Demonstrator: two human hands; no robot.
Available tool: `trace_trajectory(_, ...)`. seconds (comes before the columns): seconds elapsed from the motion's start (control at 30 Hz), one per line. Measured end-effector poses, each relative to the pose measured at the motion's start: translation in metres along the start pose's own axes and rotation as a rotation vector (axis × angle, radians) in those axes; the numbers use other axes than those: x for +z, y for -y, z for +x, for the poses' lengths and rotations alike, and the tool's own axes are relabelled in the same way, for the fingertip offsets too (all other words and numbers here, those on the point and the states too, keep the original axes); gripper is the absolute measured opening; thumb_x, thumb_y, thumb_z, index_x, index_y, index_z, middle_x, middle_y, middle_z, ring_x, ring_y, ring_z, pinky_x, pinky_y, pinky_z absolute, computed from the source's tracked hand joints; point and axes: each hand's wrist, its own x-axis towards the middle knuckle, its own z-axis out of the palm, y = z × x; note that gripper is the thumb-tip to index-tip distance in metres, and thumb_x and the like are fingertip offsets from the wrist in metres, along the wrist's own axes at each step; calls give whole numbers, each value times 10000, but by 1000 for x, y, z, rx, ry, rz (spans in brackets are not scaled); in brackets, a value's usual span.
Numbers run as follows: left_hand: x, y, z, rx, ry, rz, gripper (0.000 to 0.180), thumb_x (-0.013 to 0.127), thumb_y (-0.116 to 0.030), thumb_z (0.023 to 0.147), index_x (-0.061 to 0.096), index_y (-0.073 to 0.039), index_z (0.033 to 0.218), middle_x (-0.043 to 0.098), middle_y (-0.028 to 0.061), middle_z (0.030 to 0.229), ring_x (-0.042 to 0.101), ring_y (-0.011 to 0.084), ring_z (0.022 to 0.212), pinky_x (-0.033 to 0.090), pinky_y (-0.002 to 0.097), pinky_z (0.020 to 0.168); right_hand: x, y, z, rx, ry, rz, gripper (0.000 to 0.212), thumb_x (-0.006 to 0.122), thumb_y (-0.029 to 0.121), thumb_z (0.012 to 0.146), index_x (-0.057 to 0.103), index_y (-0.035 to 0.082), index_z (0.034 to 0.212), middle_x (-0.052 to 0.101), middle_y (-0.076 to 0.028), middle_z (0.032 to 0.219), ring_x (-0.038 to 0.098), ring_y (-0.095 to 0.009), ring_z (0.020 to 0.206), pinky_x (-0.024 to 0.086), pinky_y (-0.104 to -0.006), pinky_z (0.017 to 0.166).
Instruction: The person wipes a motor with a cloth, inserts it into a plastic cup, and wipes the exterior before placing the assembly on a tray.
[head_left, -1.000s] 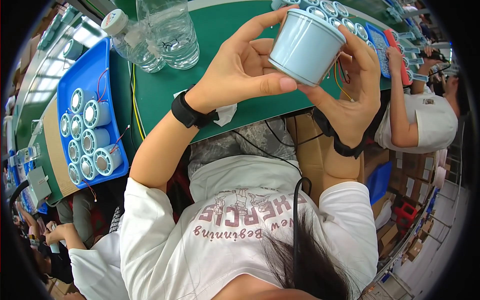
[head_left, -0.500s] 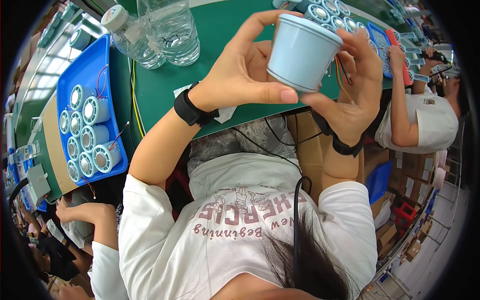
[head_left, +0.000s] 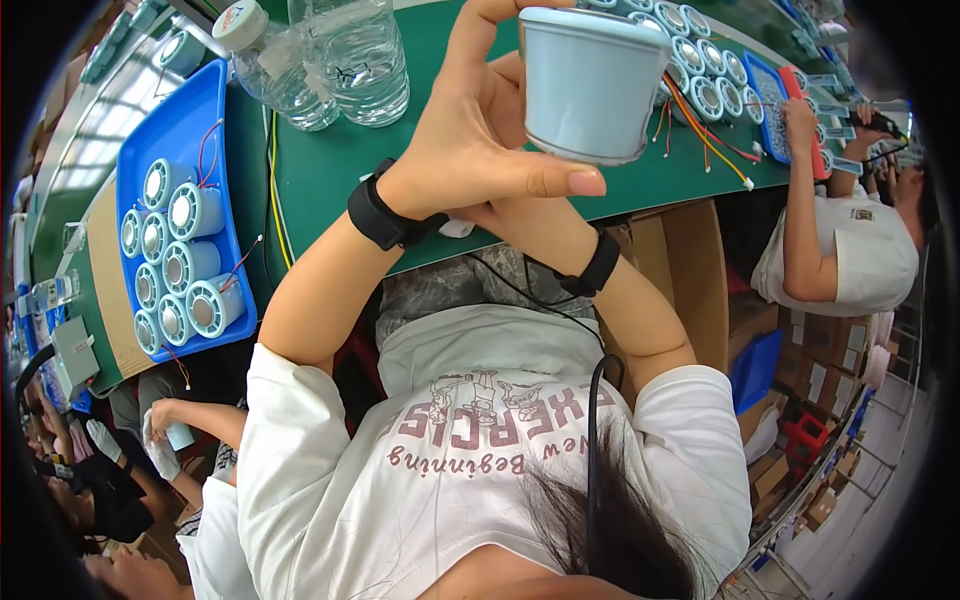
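Up over the far edge of my lap, my left hand (head_left: 470,150) grips a pale blue cup-shaped housing (head_left: 595,95), thumb under its lower left and fingers round its left side. The housing is tilted slightly, its wider rimmed end up. Red, orange and yellow wires (head_left: 705,125) with small white plugs trail at its right over the green table. My right hand (head_left: 545,232) is behind and below my left hand, near the housing's underside; its fingers are hidden, so what they touch does not show.
At left a blue tray (head_left: 218,110) carries several pale blue round parts with wires. Two clear plastic containers (head_left: 365,75) stand on the green table (head_left: 430,40). More round parts (head_left: 705,65) sit in rows at far right, near a blue bin of small pieces and a co-worker's arm (head_left: 803,200).
My right hand has left the housing's right side and moved left, behind my left hand. The housing has shifted slightly left and up, and its wires now hang in plain sight.
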Motion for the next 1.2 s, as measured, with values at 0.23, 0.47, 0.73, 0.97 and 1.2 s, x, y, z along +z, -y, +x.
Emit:
trace_trajectory(0.23,-6,4,-3,-74,45,0,1010,878,-108,628,213,-125,1389,420,161,1345,489,273,1232,420,399,1016,-80,5,-17,169,-565,-445,134,638,-21,833,659,-4,964,632,-87,934,632,-197,823,513,-299,721)
trace_trajectory(0.47,-10,32,5,111,118,353,992,868,-145,650,207,-106,1389,503,151,1270,566,270,1135,480,402,957,-107,73,-20,-391,-1081,-462,244,683,-51,792,695,21,1025,640,-75,968,622,-168,846,514,-275,737)
trace_trajectory(0.73,-9,17,3,76,85,420,833,760,-46,759,178,-84,1353,519,185,1228,576,256,1111,508,401,925,-107,83,-37,-397,-299,-528,286,685,-75,716,725,31,979,642,-80,957,619,-196,819,505,-284,701)
trace_trajectory(0.97,7,19,-31,35,-12,119,773,735,-211,809,230,-125,1388,512,183,1234,572,304,1118,489,454,966,-121,64,-87,-526,-591,-387,289,612,-122,745,704,-8,994,608,-115,1055,597,-216,883,497,-290,741)
trace_trajectory(1.2,41,24,-99,-332,-336,-151,544,636,-212,893,292,-124,1305,497,97,1200,572,226,1050,498,434,930,-112,27,-122,77,-681,-164,205,604,-66,819,669,-39,1011,555,-123,1157,570,-183,966,494,-274,788)
